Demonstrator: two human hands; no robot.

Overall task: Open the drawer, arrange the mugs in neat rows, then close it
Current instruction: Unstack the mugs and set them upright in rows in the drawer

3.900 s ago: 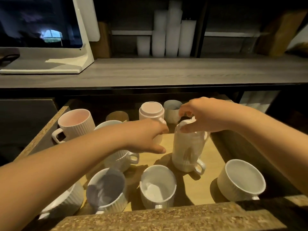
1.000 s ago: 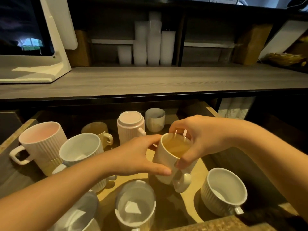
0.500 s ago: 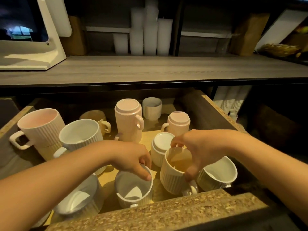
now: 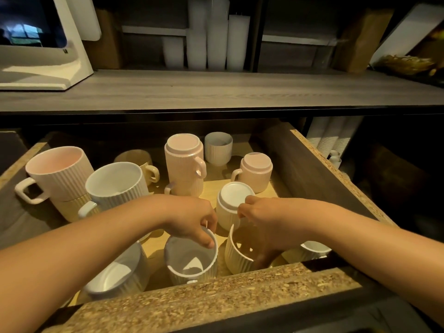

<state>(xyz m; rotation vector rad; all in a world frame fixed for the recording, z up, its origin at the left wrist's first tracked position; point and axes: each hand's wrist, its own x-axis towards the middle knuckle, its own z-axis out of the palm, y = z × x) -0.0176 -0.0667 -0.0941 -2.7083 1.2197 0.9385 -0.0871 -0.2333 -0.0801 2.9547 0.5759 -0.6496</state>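
Found the drawer point(image 4: 314, 155) pulled out beneath the table point(image 4: 216, 92), with ribbed mugs spread over its pale floor. Gripped the far rim of the front white mug point(image 4: 189, 263) with the left hand point(image 4: 192, 219), fingers curled over the edge; stood upright at the drawer's front, near the middle. Held the cream mug point(image 4: 236, 255) with the right hand point(image 4: 264, 222), fingers hooked over its rim from above and the palm hiding most of the opening; sat just right of the front white mug, close beside it.

Noted an upturned white mug point(image 4: 228, 205) just behind both hands. Behind that, toward the right wall, noted an upturned pink mug point(image 4: 255, 171). Saw a tall pink stack point(image 4: 183, 164) of upturned mugs mid-drawer, with a grey mug point(image 4: 218, 147) at the back. On the left, saw an upright pink mug point(image 4: 57, 171) resting on a beige mug point(image 4: 72, 209). Beside them saw a big white mug point(image 4: 117, 183), with a tan mug point(image 4: 139, 162) behind it. Glimpsed a corner white mug point(image 4: 115, 272) under the left forearm and a low white mug point(image 4: 314, 251) under the right one.

On the table, noted a white stand point(image 4: 48, 75); on the shelf behind, pale cup stacks point(image 4: 216, 39).
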